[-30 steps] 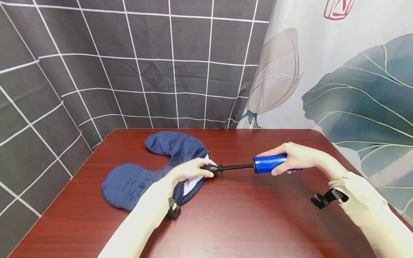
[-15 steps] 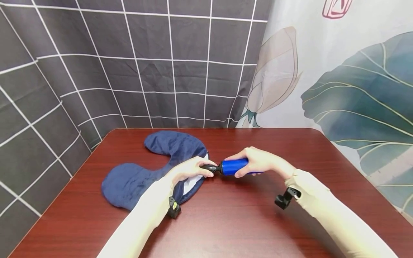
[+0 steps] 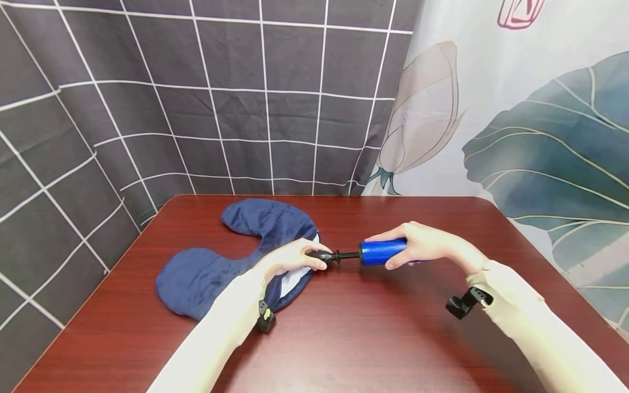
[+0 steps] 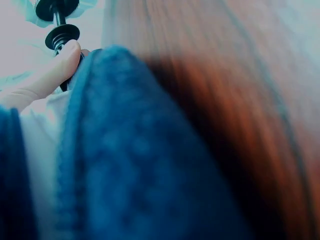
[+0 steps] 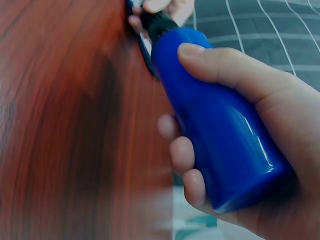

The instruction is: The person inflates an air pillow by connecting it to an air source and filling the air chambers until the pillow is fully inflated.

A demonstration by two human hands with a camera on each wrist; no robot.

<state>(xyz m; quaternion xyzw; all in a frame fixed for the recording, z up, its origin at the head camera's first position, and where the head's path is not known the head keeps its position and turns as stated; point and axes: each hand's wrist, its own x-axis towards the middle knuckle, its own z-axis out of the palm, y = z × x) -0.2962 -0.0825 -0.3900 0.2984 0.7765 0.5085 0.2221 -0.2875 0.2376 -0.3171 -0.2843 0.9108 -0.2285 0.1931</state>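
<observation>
A blue hand pump (image 3: 380,252) with black end parts is held above the table. Around its blue barrel my right hand (image 3: 432,243) grips, thumb along one side and fingers curled round the other in the right wrist view. My left hand (image 3: 290,258) pinches the pump's black end (image 3: 321,255) at the open edge of a navy U-shaped neck pillow (image 3: 196,278). A short length of black rod (image 3: 349,255) shows between that end and the barrel. White inner material (image 3: 292,281) shows in the pillow's zipped opening. The pillow's edge hides where the black end meets the inside.
A reddish-brown wooden table (image 3: 368,338) lies under everything. Behind it hang a dark grid-patterned curtain (image 3: 236,114) and a pale one with leaf and flower prints (image 3: 550,153). Both wrists carry small black cameras.
My right hand slid the blue barrel left until the rod was covered, then drew it partway back right, so some rod shows again. The left hand and pillow stay about where they were.
</observation>
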